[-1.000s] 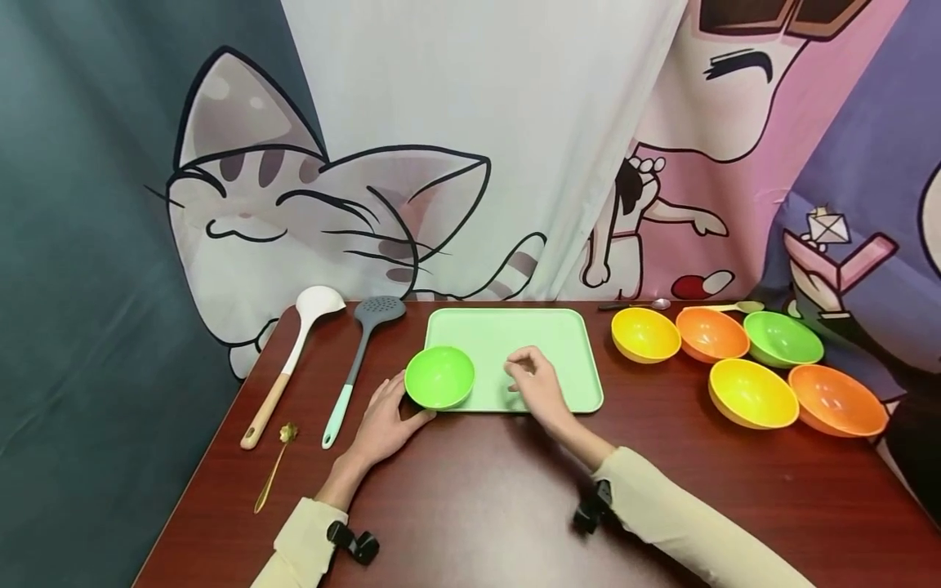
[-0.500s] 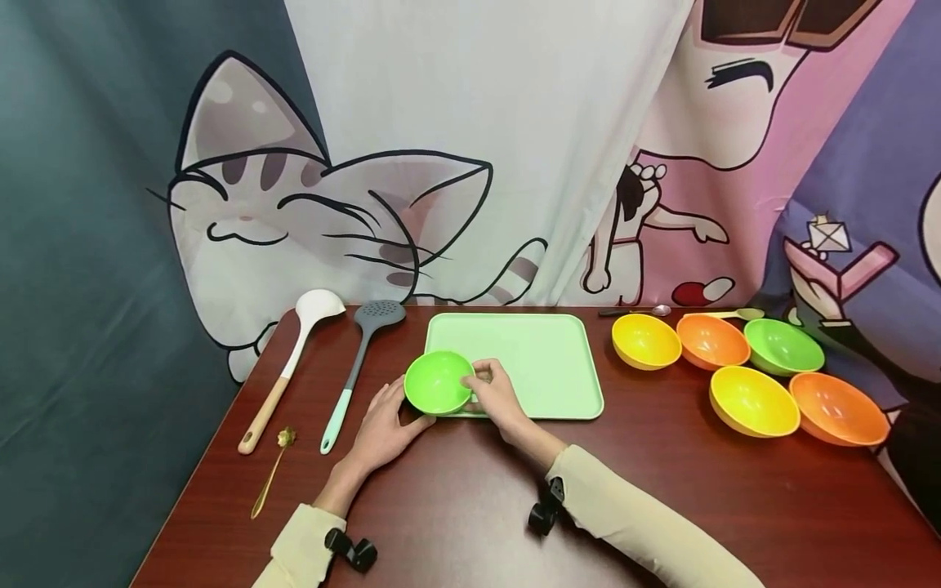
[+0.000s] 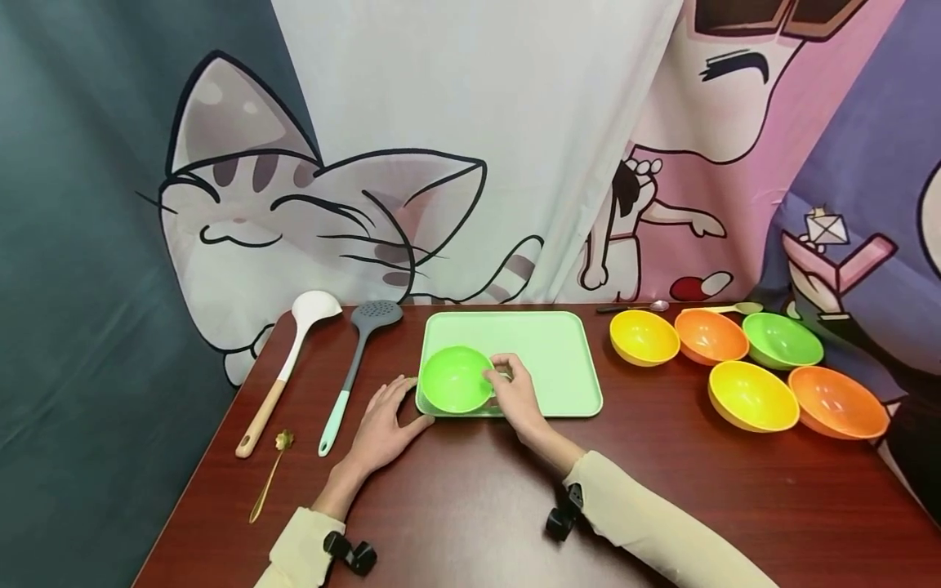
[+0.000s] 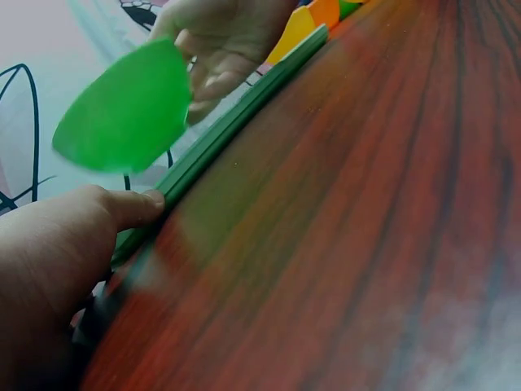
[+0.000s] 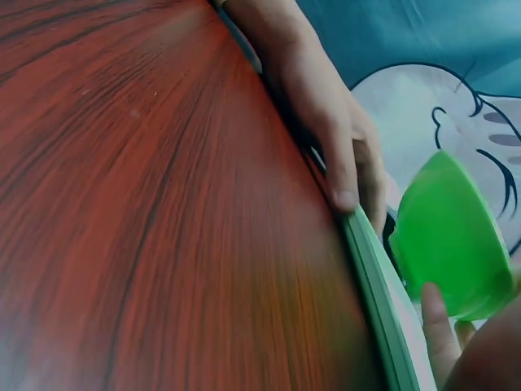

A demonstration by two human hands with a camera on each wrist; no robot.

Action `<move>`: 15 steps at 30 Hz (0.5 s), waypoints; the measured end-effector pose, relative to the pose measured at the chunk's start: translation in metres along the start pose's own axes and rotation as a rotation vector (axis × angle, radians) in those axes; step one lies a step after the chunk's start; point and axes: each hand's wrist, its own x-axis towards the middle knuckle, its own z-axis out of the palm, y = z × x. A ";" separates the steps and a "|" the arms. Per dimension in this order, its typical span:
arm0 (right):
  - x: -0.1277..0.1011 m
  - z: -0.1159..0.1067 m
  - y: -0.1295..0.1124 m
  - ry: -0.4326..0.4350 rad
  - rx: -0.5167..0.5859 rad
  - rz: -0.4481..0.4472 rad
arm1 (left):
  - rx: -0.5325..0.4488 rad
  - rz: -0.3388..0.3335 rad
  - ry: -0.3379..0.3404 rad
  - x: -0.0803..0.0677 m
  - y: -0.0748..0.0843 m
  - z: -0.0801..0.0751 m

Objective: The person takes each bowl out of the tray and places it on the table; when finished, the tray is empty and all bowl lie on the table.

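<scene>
A light green tray [image 3: 544, 359] lies on the dark red wooden table. My right hand [image 3: 515, 392] pinches the right rim of a bright green bowl [image 3: 456, 380] over the tray's front left part. In the left wrist view the bowl [image 4: 126, 110] is tilted and stands clear above the tray's edge. My left hand [image 3: 384, 420] rests at the tray's front left corner, with its thumb [image 4: 138, 208] on the front edge and the other fingers by the left side. From the right wrist, the bowl [image 5: 448, 240] shows between both hands.
Left of the tray lie a white ladle [image 3: 297, 343], a grey slotted turner [image 3: 360, 351] and a small gold spoon [image 3: 268, 482]. Yellow bowls [image 3: 643, 337], orange bowls [image 3: 711, 336] and another green bowl [image 3: 782, 339] stand at the right. Behind them are two spoons [image 3: 724, 309]. A printed curtain [image 3: 478, 106] hangs behind the table.
My right hand has come in from the right, taken hold of the green bowl's rim and shifted the bowl slightly to the right. My left hand has stayed at the tray's corner.
</scene>
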 end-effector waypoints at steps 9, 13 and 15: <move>0.003 -0.035 -0.010 0.055 0.063 -0.008 | -0.027 0.031 0.045 0.006 0.002 -0.005; -0.005 -0.054 -0.008 0.150 0.048 -0.014 | -0.023 0.012 0.014 0.002 0.002 -0.004; -0.010 -0.065 -0.007 0.218 0.052 -0.025 | -0.022 0.008 0.002 0.001 0.002 -0.002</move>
